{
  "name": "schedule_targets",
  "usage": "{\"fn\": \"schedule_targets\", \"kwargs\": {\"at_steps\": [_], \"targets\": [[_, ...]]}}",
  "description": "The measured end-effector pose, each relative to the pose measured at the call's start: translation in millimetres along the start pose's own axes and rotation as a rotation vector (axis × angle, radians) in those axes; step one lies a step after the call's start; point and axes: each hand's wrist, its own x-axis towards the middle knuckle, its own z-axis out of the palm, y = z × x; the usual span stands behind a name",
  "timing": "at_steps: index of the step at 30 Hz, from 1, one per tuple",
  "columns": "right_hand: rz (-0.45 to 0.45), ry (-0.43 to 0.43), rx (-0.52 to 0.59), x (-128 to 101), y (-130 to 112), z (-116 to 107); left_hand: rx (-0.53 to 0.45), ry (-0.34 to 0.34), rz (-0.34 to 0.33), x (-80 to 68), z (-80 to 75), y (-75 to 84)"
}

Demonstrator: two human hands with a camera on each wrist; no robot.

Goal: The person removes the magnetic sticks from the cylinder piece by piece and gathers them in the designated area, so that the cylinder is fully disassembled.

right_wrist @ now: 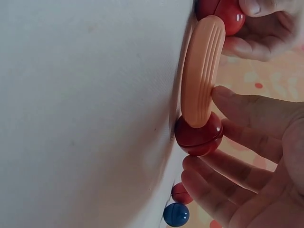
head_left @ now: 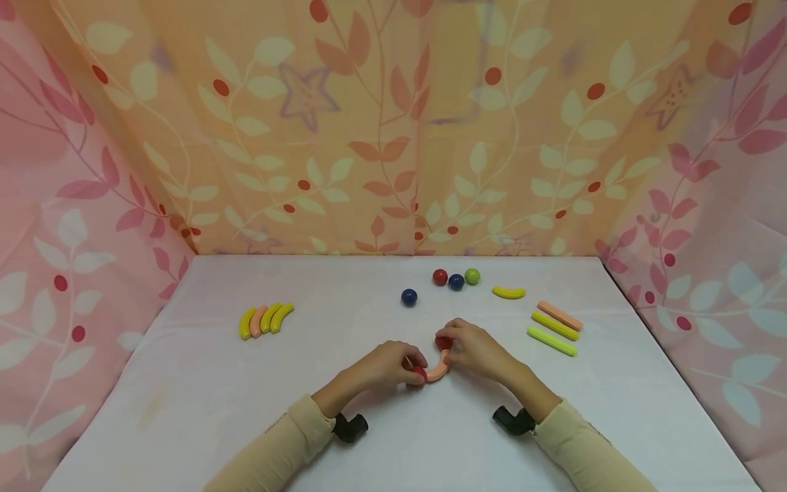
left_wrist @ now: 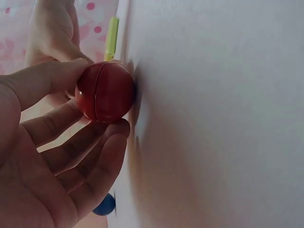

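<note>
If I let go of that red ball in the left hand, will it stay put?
Probably not. The red ball looks smooth, glossy and fully round, so it would likely roll on the flat white table. The left hand pinches it by fingertips; that shiny surface may slip.

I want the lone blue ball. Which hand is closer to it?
Left. The left hand lies just below the lone blue ball; the right hand is off to its right, a bit farther.

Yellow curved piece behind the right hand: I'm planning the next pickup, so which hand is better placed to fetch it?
Right, probably. The yellow curved piece lies just beyond the right hand; the left hand would have to cross over.
</note>
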Motion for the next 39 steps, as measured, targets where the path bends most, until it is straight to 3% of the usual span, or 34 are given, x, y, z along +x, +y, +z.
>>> {"fn": "schedule_targets", "kwargs": {"at_steps": [15, 22, 27, 39], "targets": [[0.060, 0.017, -0.047, 1.4, -3.8, 5.6, -0.018, 0.089, -0.067, -0.5, -12.4, -15.5], [-0.003, -0.042, -0.036, 1.4, -7.8, 6.5, -0.014, 0.146, -0.069, 0.2, -13.0, -15.2], [-0.040, -0.033, -0.066, 0.3, -7.5, 7.6, -0.031, 0.180, -0.083, 1.1, -13.0, -16.9], [-0.072, -0.085, -0.052, 0.0, -8.9, 11.8, -0.006, 0.170, -0.076, 2.4, -15.8, -19.1]]}}
